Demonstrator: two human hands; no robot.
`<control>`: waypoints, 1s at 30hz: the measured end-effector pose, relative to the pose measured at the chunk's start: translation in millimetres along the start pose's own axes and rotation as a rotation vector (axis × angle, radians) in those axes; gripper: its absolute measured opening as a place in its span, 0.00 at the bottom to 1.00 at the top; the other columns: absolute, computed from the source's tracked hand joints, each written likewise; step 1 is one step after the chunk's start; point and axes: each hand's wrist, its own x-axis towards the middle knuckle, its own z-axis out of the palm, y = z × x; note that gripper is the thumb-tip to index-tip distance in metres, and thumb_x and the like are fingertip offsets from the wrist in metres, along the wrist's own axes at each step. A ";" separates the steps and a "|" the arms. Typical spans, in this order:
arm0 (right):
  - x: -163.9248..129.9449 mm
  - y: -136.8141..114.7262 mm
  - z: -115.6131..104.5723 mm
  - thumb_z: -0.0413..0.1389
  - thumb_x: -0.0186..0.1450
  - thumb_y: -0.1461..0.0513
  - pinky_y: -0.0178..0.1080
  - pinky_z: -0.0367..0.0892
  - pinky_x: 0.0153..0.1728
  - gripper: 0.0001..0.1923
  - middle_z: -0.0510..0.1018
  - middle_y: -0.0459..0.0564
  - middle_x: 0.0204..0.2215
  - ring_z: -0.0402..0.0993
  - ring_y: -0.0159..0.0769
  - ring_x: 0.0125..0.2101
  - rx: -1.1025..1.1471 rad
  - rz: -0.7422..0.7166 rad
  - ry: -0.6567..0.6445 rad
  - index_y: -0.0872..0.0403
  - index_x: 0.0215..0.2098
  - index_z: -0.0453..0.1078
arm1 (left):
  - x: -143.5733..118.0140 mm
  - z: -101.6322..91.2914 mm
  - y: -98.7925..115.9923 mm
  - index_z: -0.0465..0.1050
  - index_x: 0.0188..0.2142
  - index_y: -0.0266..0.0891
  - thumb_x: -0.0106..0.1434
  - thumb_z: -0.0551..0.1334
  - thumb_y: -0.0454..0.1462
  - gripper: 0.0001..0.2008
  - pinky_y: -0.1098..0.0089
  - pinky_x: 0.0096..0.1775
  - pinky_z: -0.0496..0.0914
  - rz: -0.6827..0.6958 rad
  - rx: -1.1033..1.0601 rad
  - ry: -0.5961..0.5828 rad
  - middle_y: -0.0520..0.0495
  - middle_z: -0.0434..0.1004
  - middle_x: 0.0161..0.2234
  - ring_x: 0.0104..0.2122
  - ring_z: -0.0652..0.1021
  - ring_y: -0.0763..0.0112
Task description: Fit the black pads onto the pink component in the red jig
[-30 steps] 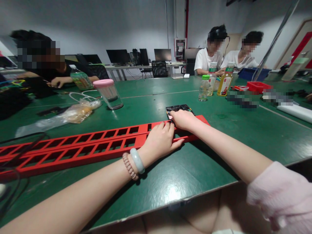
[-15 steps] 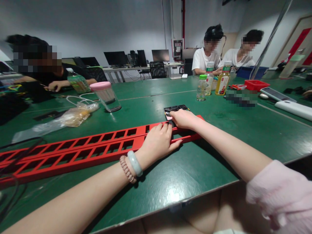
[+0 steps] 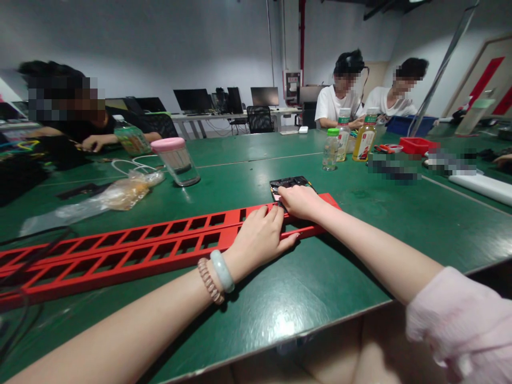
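Observation:
A long red frame (image 3: 228, 216) with two rows of slots lies across the table. My left hand (image 3: 260, 232) rests over its right part, fingers stretched toward the far rail and thumb apart along the near edge. Just beyond the frame is a flat, open black case (image 3: 294, 181) with dark parts and a pale pink patch inside. My right hand (image 3: 300, 201) reaches over the frame's right end, its curled fingers at the case's near left part. Whatever those fingertips pinch is hidden. Both hands are close together, left fingertips almost at the right ones.
A pink-lidded clear jar (image 3: 176, 162), a crumpled plastic bag (image 3: 120, 194) and a black cable (image 3: 26, 298) lie to the left. Bottles (image 3: 364, 138) and a red tray (image 3: 418, 145) stand at the right rear. Co-workers sit at the far side and left.
The view has tilted up slightly, so everything sits a little lower. Both hands keep nearly the same place on the frame and at the case.

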 end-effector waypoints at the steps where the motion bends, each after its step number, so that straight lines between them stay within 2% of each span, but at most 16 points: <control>1: -0.3 1.3 -1.5 0.39 0.67 0.60 0.39 0.64 0.34 0.15 0.76 0.57 0.36 0.74 0.43 0.35 -0.010 0.008 0.017 0.54 0.46 0.62 | -0.1 -0.1 0.0 0.65 0.43 0.31 0.61 0.49 0.53 0.26 0.59 0.43 0.65 0.000 0.005 0.000 0.36 0.71 0.39 0.40 0.70 0.57; 5: -0.2 15.5 -3.4 0.37 0.67 0.60 0.40 0.63 0.39 0.17 0.74 0.58 0.38 0.70 0.43 0.39 -0.028 0.089 0.148 0.56 0.43 0.65 | -1.0 -0.3 0.1 0.65 0.42 0.31 0.61 0.49 0.53 0.26 0.59 0.42 0.65 0.005 0.011 0.004 0.36 0.71 0.38 0.40 0.70 0.56; 8: 2.7 30.3 3.5 0.37 0.67 0.58 0.42 0.60 0.44 0.19 0.71 0.59 0.42 0.64 0.44 0.45 -0.006 0.195 0.218 0.56 0.43 0.67 | -2.0 0.0 0.2 0.65 0.43 0.30 0.61 0.49 0.53 0.27 0.58 0.43 0.65 0.007 0.012 0.016 0.36 0.71 0.38 0.40 0.70 0.55; 12: 9.4 42.4 19.5 0.38 0.67 0.56 0.47 0.59 0.46 0.20 0.67 0.55 0.48 0.58 0.45 0.49 0.127 0.273 0.175 0.47 0.51 0.65 | -2.9 0.7 -0.1 0.65 0.43 0.30 0.61 0.48 0.53 0.28 0.58 0.42 0.65 0.005 0.010 0.022 0.35 0.71 0.39 0.40 0.70 0.55; 16: 13.7 43.7 29.2 0.39 0.66 0.53 0.54 0.54 0.48 0.20 0.64 0.52 0.53 0.53 0.48 0.52 0.145 0.256 0.087 0.40 0.52 0.63 | -3.6 0.6 -0.1 0.65 0.43 0.29 0.61 0.49 0.53 0.27 0.58 0.43 0.65 0.001 0.013 0.022 0.35 0.71 0.38 0.40 0.70 0.55; 20: 13.2 42.5 29.8 0.40 0.66 0.52 0.56 0.53 0.48 0.20 0.65 0.52 0.52 0.52 0.48 0.53 0.130 0.242 0.038 0.39 0.51 0.65 | -4.2 0.4 0.3 0.66 0.42 0.30 0.61 0.49 0.53 0.27 0.58 0.43 0.65 -0.004 0.012 0.026 0.35 0.71 0.38 0.40 0.70 0.56; 25: 11.1 42.4 26.3 0.42 0.65 0.54 0.52 0.54 0.47 0.18 0.67 0.52 0.49 0.56 0.46 0.51 0.175 0.218 0.085 0.40 0.48 0.67 | -3.9 1.3 0.3 0.65 0.43 0.31 0.61 0.49 0.54 0.27 0.58 0.43 0.65 -0.005 0.008 0.037 0.36 0.71 0.39 0.41 0.70 0.55; 30: 11.8 43.2 24.7 0.43 0.64 0.56 0.51 0.56 0.46 0.18 0.67 0.53 0.48 0.60 0.44 0.49 0.202 0.216 0.085 0.45 0.48 0.68 | -2.8 0.8 0.1 0.66 0.43 0.31 0.61 0.49 0.54 0.27 0.58 0.43 0.65 -0.002 0.028 0.017 0.36 0.71 0.38 0.40 0.71 0.55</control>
